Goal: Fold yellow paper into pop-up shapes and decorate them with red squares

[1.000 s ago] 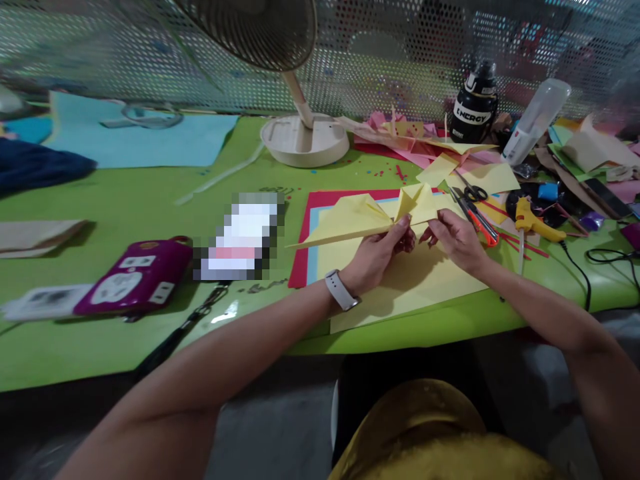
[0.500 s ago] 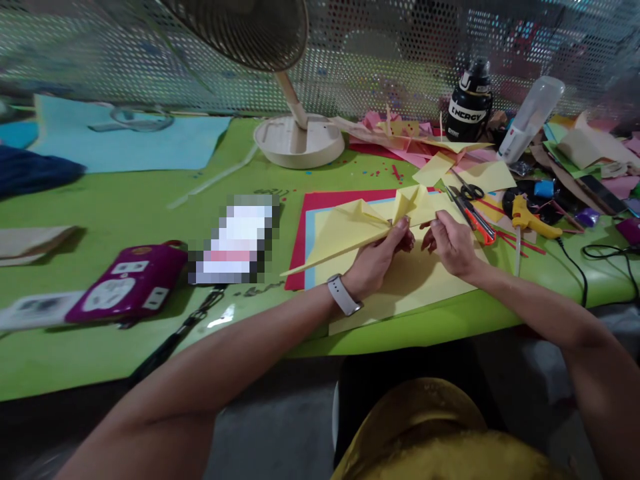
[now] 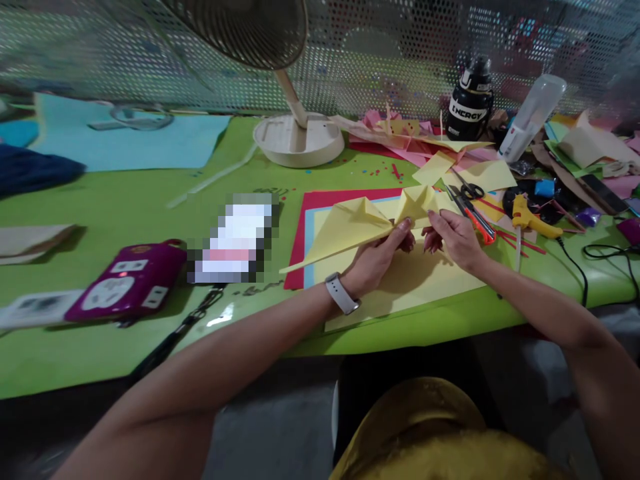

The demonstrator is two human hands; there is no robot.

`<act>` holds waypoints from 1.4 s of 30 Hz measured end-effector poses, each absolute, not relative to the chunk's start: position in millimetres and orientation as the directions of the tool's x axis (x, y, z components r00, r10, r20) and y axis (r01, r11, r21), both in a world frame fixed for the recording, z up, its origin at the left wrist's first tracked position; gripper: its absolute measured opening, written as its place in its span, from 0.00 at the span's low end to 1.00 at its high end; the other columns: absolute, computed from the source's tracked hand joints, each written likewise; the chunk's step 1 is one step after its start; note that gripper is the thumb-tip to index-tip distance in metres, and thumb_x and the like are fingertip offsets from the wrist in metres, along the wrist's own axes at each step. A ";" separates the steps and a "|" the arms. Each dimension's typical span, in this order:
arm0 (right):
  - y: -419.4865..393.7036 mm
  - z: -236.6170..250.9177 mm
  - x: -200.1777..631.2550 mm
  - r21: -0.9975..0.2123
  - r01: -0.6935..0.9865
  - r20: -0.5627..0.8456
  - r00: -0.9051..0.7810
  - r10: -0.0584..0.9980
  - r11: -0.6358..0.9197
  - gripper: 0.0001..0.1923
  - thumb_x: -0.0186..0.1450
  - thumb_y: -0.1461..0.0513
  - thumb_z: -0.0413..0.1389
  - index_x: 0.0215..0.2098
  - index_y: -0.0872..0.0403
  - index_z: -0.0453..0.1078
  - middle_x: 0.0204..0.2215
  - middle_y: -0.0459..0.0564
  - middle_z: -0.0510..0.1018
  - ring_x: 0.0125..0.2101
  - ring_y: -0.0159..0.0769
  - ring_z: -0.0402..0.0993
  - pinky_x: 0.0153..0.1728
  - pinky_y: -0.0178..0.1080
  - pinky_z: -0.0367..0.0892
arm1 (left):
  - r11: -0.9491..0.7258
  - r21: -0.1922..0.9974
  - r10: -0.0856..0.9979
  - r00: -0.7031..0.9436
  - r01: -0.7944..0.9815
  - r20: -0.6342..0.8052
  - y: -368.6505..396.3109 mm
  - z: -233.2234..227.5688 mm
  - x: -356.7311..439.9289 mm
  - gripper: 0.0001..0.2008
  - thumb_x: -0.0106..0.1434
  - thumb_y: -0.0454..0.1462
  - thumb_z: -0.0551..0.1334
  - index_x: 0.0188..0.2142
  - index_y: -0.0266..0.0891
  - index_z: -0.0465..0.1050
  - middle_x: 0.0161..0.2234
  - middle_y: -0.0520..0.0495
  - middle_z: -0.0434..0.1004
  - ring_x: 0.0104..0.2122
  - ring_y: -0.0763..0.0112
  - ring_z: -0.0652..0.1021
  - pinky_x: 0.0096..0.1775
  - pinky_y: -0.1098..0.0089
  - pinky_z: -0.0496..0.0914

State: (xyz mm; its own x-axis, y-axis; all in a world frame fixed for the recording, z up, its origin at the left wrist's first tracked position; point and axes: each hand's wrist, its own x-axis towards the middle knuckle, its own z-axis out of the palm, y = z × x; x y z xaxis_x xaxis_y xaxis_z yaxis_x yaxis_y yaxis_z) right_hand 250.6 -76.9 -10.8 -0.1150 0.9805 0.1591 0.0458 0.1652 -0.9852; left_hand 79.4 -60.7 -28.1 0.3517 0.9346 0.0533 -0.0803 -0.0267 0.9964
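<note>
Both hands on the folded yellow paper point(image 3: 350, 227) above the table point(image 3: 150, 200): left hand point(image 3: 375, 257) pinching its middle, right hand point(image 3: 453, 237) pinching the rt end, long point running off left.

The folded yellow paper point(image 3: 350, 227) is a long pointed shape with raised flaps. It is held just above flat yellow sheets point(image 3: 415, 280), its tip pointing left.

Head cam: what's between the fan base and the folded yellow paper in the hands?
Head view: mostly bare green table with small red scraps between fan base and folded yellow paper, then the red sheet edge.
</note>
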 end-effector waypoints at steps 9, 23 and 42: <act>-76.3 -5.9 256.6 -0.994 0.090 0.055 -0.119 0.991 0.066 0.27 0.61 0.39 0.59 0.27 0.53 0.70 0.21 0.47 0.79 0.22 0.29 0.76 0.20 0.31 0.66 | -0.079 0.996 0.925 0.369 -0.039 0.088 -56.2 -25.2 74.9 0.26 0.62 0.60 0.61 0.24 0.41 0.72 0.25 0.48 0.74 0.29 0.68 0.73 0.39 0.66 0.68; -72.1 -8.4 256.4 -0.991 0.050 0.123 0.036 0.992 0.121 0.30 0.60 0.37 0.59 0.19 0.52 0.64 0.16 0.41 0.68 0.17 0.27 0.69 0.19 0.33 0.70 | -0.114 0.993 0.875 0.475 0.018 0.092 -54.4 -21.6 70.8 0.26 0.61 0.60 0.62 0.23 0.40 0.74 0.25 0.47 0.75 0.28 0.69 0.73 0.38 0.67 0.68; -80.8 -5.8 259.8 -0.996 0.038 -0.089 -0.327 0.941 -0.082 0.17 0.60 0.50 0.67 0.23 0.55 0.77 0.16 0.42 0.76 0.15 0.22 0.67 0.17 0.27 0.63 | -0.065 0.976 0.916 0.376 -0.207 0.140 -45.2 -23.2 71.0 0.22 0.56 0.54 0.70 0.25 0.38 0.73 0.23 0.50 0.75 0.25 0.75 0.74 0.33 0.71 0.70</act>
